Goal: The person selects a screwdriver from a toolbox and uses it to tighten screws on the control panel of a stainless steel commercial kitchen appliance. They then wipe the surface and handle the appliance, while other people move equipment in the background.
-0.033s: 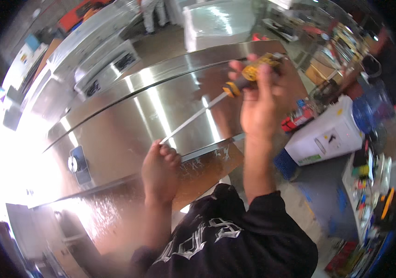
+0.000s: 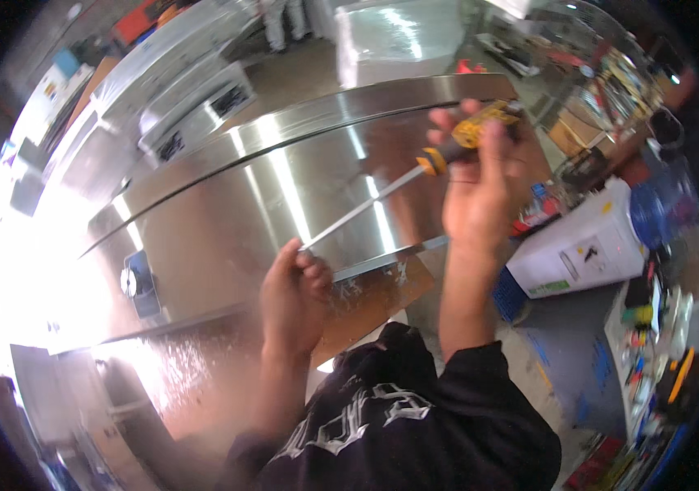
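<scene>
A long screwdriver [image 2: 382, 193] with a yellow and black handle slants across in front of a shiny stainless steel appliance panel [image 2: 218, 237]. My right hand [image 2: 480, 184] holds its handle, which lies between the thumb and the raised fingers. Down at the tip of the shaft, my left hand [image 2: 296, 286] is closed, thumb and forefinger pinching the end. Whether a small part sits in those fingers is hidden. Toward the panel's left end is a round knob on a dark blue plate [image 2: 142, 284].
Below the panel lies a brown scuffed board [image 2: 366, 315]. At right stands a white water dispenser [image 2: 583, 241] with a blue bottle, beside a bench crowded with tools [image 2: 652, 352]. Wrapped units [image 2: 399, 41] fill the back, where another person's legs [image 2: 286, 23] show.
The whole view has shifted slightly, so the panel, hands and screwdriver appear a little farther right. Both hands keep their hold on the screwdriver.
</scene>
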Motion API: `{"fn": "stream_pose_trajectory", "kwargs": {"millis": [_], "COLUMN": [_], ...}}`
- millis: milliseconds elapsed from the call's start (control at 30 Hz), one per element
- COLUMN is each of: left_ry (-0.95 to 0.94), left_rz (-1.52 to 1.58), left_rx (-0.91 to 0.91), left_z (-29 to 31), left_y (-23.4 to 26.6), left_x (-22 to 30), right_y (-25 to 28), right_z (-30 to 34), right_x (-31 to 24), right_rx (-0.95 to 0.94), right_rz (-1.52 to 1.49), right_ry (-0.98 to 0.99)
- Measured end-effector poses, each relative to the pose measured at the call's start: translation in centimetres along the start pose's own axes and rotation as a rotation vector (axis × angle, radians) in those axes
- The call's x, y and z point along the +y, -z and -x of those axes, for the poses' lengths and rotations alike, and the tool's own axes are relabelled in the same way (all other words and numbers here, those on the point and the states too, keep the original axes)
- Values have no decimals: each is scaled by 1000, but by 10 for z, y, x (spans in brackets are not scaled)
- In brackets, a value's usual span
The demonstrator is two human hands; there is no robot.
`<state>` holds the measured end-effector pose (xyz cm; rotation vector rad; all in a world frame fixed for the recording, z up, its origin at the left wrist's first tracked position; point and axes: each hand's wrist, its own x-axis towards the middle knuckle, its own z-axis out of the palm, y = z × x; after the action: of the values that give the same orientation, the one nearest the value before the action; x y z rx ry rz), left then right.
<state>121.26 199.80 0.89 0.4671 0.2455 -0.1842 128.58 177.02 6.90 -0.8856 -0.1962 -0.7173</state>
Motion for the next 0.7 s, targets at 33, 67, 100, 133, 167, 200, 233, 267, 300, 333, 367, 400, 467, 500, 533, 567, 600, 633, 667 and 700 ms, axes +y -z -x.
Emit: {"fn": "stream_pose_trajectory", "kwargs": {"millis": [33,67,100,133,167,200,233,267,300,333,367,400,467,500,533,567,600,633,667,700], "left_ry": [64,19,-16,12,3,-4,-8,-25,-5,17,38,57,42,51,60,47,73,88,139,186], "left_rz": [67,29,34,59,69,77,86,139,153,173,191,188,143,127,120,58,16,-11,-6,-1], "left_rx": [5,4,-29,-49,-24,-1,27,10,16,26,33,41,54,50,24,19,62,67,85,103], "left_z": [-7,-22,-30,-37,-43,-47,-51,-54,-56,-57,-57,-59,-59,-60,-61,-61,-62,-63,-63,-64], "left_y": [-8,-23,-32,-39,-46,-53,-57,-62,-65,-68,-71,-74,-82,-86,-90,-94,-97,-101,-104,-107], "left_x": [-15,-31,-46,-57,-69,-81,-89,-96,-100,-104,-107,-110,-117,-122,-124,-129,-133,-137,-139,-142], "right_y": [16,29,42,54,65,75,84,92,98,103,106,109,110,110,111,113,115,119,123,129], "right_z": [-10,-30,-42,-50,-58,-65,-71,-78,-83,-87,-90,-93,-94,-93,-90,-88,-85,-85,-84,-90], "right_x": [-8,-12,-15,-18,-19,-20,-20,-19,-19,-19,-19,-21,-26,-29,-32,-36,-41,-44,-48,-51], "right_rx": [-21,-19,-9,-9,0,9,21,0,18,35,50,34,31,34,-41,-118,-197,-205,-213,-261], "right_rz": [68,56,56,61,77,92,112,104,124,143,159,157,135,136,70,0,-71,-84,-97,-74], "right_ry": [38,55,63,62,58,56,49,43,27,14,4,-46,-19,8,40,67,89,110,131,134]}}
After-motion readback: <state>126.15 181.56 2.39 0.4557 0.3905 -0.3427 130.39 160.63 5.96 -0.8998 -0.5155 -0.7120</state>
